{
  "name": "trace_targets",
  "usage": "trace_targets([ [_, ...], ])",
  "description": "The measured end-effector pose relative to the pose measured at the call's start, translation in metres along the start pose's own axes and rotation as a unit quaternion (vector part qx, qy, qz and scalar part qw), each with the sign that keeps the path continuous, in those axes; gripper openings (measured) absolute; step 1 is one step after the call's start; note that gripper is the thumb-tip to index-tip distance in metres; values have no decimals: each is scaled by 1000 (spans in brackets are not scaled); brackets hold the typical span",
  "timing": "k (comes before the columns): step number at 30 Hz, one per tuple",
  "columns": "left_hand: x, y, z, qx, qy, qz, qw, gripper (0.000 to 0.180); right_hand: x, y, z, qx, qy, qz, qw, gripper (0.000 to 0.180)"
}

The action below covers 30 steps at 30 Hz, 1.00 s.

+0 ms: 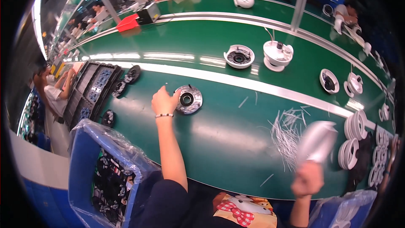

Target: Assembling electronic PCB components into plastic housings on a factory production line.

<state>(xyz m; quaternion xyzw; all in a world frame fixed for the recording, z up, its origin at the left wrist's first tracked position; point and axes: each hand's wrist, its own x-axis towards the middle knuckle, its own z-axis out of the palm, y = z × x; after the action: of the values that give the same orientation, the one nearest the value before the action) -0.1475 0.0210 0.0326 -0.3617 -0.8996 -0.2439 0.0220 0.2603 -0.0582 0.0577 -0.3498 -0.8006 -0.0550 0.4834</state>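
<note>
My left hand (165,102), a beaded bracelet at its wrist, is over the green bench with thumb and index finger apart. Its thumb overlaps the left edge of a round part (189,99) with a silvery rim and a black ring at its centre; whether they touch I cannot tell. Nothing shows clearly in that hand. At the lower right my right hand (308,180) is closed round the lower end of a white part (317,142), raised above the bench and smeared by motion, so its exact shape is unclear.
Thin white strips (288,137) lie piled near the white part. Left are a plastic-lined blue bin (78,173) of black parts, a black tray rack (90,90) and several dark round parts (132,74). White rings (348,154) stand right. White housings (278,55) sit on the far strip.
</note>
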Motion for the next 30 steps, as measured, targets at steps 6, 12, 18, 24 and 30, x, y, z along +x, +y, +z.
trace_targets([
  [6, -30, 16, 67, -99, -140, 134, 976, 50, -35, -26, 78, 259, -290, -100, 916, 16],
  [12, -39, 33, 89, -515, -326, -42, 792, 13, -12, -18, 68, 106, -425, -13, 899, 46],
  [18, -58, 40, 90, -585, -325, -31, 742, 15, 12, -51, 103, -30, -460, 206, 863, 110],
  [24, -68, 44, 89, -606, -312, -15, 731, 15, 12, -44, 113, 52, -465, 150, 871, 110],
  [30, -89, 51, 93, -667, -317, -25, 674, 23, 16, -23, 110, 185, -437, 159, 866, 106],
])
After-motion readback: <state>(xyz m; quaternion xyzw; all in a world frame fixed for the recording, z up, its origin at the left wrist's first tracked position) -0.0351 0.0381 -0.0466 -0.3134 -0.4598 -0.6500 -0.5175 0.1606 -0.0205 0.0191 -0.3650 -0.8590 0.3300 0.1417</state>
